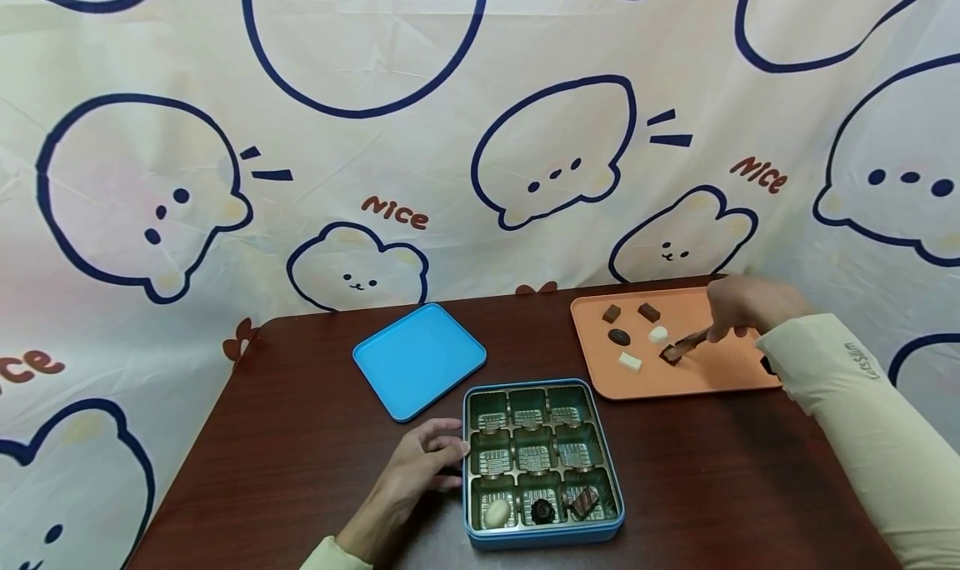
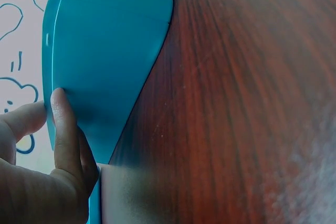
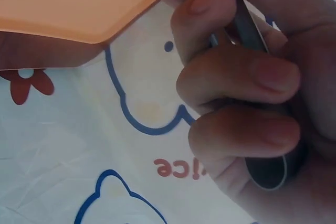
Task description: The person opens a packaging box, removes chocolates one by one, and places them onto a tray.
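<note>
My right hand (image 1: 738,305) grips tongs (image 1: 690,341) over the orange tray (image 1: 723,374). Their tips are at a dark chocolate piece (image 1: 670,355); whether it is lifted, I cannot tell. In the right wrist view, curled fingers wrap the tongs' dark handle (image 3: 270,169). My left hand (image 1: 420,462) touches the left side of a blue tin (image 1: 543,537), fingers fairly straight along its wall in the left wrist view. Inside is a gold compartment insert; its nearest row holds a white chocolate (image 1: 497,514), a round dark chocolate (image 1: 542,511) and a striped brown chocolate (image 1: 583,503).
Several other chocolates lie on the orange tray, among them a dark oval one (image 1: 618,337) and a white block (image 1: 630,362). A blue lid-like tray (image 1: 418,362) lies behind the tin on the brown table (image 1: 300,437). A printed cloth (image 1: 450,162) hangs behind.
</note>
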`<action>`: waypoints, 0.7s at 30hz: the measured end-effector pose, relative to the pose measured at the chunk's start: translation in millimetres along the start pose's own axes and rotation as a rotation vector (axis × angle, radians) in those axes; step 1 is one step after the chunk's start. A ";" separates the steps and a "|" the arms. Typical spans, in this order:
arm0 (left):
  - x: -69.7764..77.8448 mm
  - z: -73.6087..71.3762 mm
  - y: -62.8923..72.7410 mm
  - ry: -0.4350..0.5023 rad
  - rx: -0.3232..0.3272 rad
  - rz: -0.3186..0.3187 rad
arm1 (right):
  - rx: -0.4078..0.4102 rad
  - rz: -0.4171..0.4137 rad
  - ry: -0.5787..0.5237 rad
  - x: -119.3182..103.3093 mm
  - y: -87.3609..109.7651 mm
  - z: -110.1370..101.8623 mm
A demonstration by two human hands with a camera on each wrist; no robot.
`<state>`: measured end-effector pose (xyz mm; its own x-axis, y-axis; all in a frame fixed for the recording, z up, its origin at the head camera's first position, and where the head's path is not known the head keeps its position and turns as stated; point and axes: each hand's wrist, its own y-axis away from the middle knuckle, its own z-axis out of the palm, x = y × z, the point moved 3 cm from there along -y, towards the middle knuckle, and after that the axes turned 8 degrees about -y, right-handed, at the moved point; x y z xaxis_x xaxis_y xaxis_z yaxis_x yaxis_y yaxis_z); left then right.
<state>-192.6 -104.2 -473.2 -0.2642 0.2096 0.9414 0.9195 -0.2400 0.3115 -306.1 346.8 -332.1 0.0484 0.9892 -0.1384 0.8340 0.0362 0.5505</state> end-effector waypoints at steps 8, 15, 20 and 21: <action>1.8 -0.6 -0.7 -0.002 0.002 -0.008 | -0.029 -0.181 0.005 -36.9 22.8 -11.4; 1.8 0.1 -1.0 -0.005 0.008 -0.013 | -0.031 -0.385 0.081 -95.9 51.8 -7.0; 1.1 1.0 -0.6 -0.011 0.010 -0.016 | -0.018 -0.419 0.103 -123.9 70.5 3.8; 1.2 1.1 -0.6 -0.011 0.011 -0.017 | -0.015 -0.423 0.100 -128.1 73.9 6.3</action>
<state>-193.2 -102.8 -472.4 -0.2765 0.2243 0.9345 0.9180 -0.2261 0.3259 -247.2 221.9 -278.8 -0.3499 0.8957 -0.2743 0.7608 0.4426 0.4747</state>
